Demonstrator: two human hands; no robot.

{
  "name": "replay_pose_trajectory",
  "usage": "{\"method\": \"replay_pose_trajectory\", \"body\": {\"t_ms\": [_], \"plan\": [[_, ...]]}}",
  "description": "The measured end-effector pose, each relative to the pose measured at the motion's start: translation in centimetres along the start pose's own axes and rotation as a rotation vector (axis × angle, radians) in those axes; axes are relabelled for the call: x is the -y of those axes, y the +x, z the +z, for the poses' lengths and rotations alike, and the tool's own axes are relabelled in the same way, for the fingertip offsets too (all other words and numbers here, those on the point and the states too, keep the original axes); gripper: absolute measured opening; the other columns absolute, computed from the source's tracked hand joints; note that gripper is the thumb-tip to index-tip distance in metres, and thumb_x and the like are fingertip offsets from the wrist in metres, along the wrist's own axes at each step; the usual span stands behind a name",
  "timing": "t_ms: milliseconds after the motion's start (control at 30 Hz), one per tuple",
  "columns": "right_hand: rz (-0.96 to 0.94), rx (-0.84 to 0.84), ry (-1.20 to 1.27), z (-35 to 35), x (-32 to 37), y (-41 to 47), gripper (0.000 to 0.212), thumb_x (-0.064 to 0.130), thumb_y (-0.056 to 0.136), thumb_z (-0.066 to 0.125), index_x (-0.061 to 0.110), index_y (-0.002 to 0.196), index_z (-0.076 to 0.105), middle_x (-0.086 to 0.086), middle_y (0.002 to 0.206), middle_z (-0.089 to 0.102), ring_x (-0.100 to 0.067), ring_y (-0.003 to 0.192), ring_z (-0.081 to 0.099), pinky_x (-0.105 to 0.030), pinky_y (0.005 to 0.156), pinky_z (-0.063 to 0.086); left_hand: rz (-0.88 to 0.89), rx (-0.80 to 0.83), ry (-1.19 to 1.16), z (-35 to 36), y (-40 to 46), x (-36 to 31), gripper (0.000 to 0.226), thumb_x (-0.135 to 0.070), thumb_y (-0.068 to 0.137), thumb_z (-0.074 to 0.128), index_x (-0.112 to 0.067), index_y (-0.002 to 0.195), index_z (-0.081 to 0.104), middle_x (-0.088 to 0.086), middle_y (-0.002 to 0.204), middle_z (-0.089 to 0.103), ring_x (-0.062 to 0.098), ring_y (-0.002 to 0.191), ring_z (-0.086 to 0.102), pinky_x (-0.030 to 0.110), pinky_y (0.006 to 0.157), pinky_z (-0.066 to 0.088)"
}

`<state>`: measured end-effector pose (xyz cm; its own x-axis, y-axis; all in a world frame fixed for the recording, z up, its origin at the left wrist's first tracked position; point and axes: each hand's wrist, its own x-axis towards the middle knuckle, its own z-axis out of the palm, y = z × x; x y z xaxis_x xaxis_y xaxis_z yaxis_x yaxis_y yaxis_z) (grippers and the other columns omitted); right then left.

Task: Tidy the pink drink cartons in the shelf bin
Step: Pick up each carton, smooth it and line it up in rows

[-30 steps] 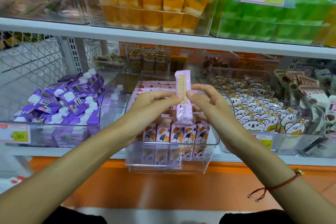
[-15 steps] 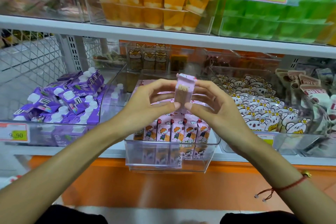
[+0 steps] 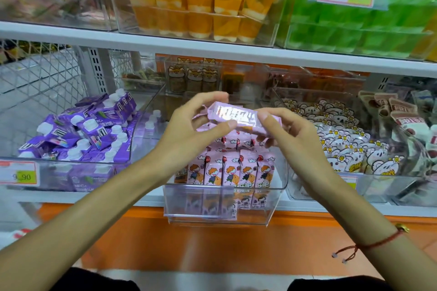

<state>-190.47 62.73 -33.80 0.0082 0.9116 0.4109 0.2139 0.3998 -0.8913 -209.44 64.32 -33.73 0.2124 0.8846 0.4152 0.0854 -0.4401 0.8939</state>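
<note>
L hand [image 3: 189,125] + R hand [image 3: 290,134]: both pinch carton [image 3: 238,117], sideways | above bin [image 3: 224,196] w/ upright cartons [image 3: 227,170]

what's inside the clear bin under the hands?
The clear bin holds pink drink cartons, a front row standing upright. Both hands, left and right, hold one carton sideways above it, hiding much of the rows behind.

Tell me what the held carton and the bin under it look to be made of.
Carton: likely coated paperboard, glossy; glare streaks its printed face and its edges are folded. Bin: clear hard plastic, probably acrylic; the cartons inside show through its front wall.
</note>
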Motion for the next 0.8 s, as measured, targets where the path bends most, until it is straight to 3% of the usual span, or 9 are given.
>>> {"method": "replay_pose_trajectory", "body": {"t_ms": [67, 200, 300, 400, 467, 600, 667, 733, 800], "plan": [[0.022, -0.048, 0.03, -0.4, 0.0, 0.1, 0.018, 0.034, 0.086, 0.063, 0.022, 0.097, 0.07, 0.001, 0.091, 0.072, -0.015, 0.076, 0.065, -0.025, 0.069, 0.053, 0.03, 0.021, 0.035, 0.2, -0.2, -0.1, 0.037, -0.018, 0.083, 0.07, -0.027, 0.117, 0.06, -0.018, 0.11, 0.066, 0.003, 0.104, 0.064, 0.012, 0.08, 0.05], [-0.016, -0.041, -0.008, -0.4, 0.4, -0.2, 0.034, 0.041, 0.073, 0.072, 0.025, 0.102, 0.067, 0.0, 0.101, 0.07, -0.014, 0.094, 0.067, -0.025, 0.081, 0.053, -0.017, -0.09, -0.022, 0.8, -0.2, 0.1, 0.029, -0.025, 0.083, 0.069, -0.024, 0.112, 0.064, -0.008, 0.105, 0.069, 0.008, 0.086, 0.072, 0.021, 0.078, 0.057], [-0.042, -0.088, -0.067, -0.4, 0.3, -0.1, 0.027, 0.035, 0.078, 0.073, 0.027, 0.102, 0.067, -0.007, 0.101, 0.069, -0.026, 0.092, 0.063, -0.036, 0.08, 0.053, -0.109, -0.082, -0.033, 0.7, 0.0, 0.2, 0.04, -0.038, 0.074, 0.071, -0.03, 0.113, 0.064, -0.007, 0.111, 0.07, 0.006, 0.097, 0.069, 0.028, 0.088, 0.055], [-0.022, -0.136, -0.097, -0.6, -0.2, 0.3, 0.032, 0.035, 0.08, 0.071, 0.024, 0.109, 0.064, -0.001, 0.104, 0.067, -0.019, 0.094, 0.063, -0.024, 0.078, 0.052, -0.141, -0.037, -0.067, 0.2, 0.2, 0.4, 0.037, -0.026, 0.081, 0.072, -0.026, 0.117, 0.063, -0.008, 0.112, 0.071, 0.007, 0.102, 0.067, 0.03, 0.091, 0.054], [-0.099, -0.132, -0.282, -0.8, -0.6, 0.3, 0.04, 0.031, 0.084, 0.07, 0.022, 0.121, 0.057, 0.004, 0.109, 0.062, -0.01, 0.097, 0.059, -0.018, 0.08, 0.049, -0.103, -0.142, -0.047, 0.1, 0.4, 0.7, 0.033, -0.02, 0.085, 0.07, -0.023, 0.117, 0.063, -0.006, 0.112, 0.07, 0.006, 0.1, 0.068, 0.027, 0.087, 0.056], [-0.337, 0.016, -0.69, -1.4, -1.3, -0.3, 0.034, 0.02, 0.089, 0.065, 0.018, 0.122, 0.057, 0.002, 0.114, 0.06, -0.016, 0.107, 0.054, -0.023, 0.088, 0.041, -0.066, -0.37, -0.006, 0.0, 2.1, 1.3, 0.034, -0.011, 0.084, 0.071, -0.016, 0.114, 0.057, 0.004, 0.115, 0.065, 0.014, 0.1, 0.065, 0.026, 0.082, 0.056], [-0.364, 0.187, -0.908, -1.3, -1.7, -0.8, 0.032, 0.026, 0.089, 0.064, 0.018, 0.12, 0.06, 0.001, 0.113, 0.062, -0.019, 0.111, 0.052, -0.023, 0.09, 0.032, -0.074, -0.34, 0.087, 0.2, 3.9, 1.6, 0.036, -0.012, 0.084, 0.072, -0.016, 0.115, 0.055, 0.007, 0.116, 0.062, 0.019, 0.105, 0.063, 0.032, 0.088, 0.054], [-0.384, 0.334, -1.131, -1.1, -2.4, -1.3, 0.037, 0.037, 0.091, 0.058, 0.023, 0.125, 0.058, 0.003, 0.115, 0.062, -0.018, 0.113, 0.05, -0.024, 0.102, 0.023, -0.105, -0.269, 0.151, 0.9, 6.2, 1.8, 0.039, -0.013, 0.084, 0.073, -0.013, 0.118, 0.054, 0.008, 0.118, 0.062, 0.021, 0.106, 0.062, 0.034, 0.091, 0.053], [-0.349, 0.392, -1.188, -1.2, -2.4, -1.5, 0.04, 0.042, 0.094, 0.05, 0.027, 0.131, 0.053, 0.007, 0.12, 0.06, -0.014, 0.116, 0.049, -0.026, 0.112, 0.012, -0.109, -0.232, 0.262, 2.0, 8.5, 2.3, 0.042, -0.014, 0.084, 0.072, -0.009, 0.122, 0.056, 0.008, 0.12, 0.063, 0.021, 0.108, 0.061, 0.034, 0.093, 0.052]]}}
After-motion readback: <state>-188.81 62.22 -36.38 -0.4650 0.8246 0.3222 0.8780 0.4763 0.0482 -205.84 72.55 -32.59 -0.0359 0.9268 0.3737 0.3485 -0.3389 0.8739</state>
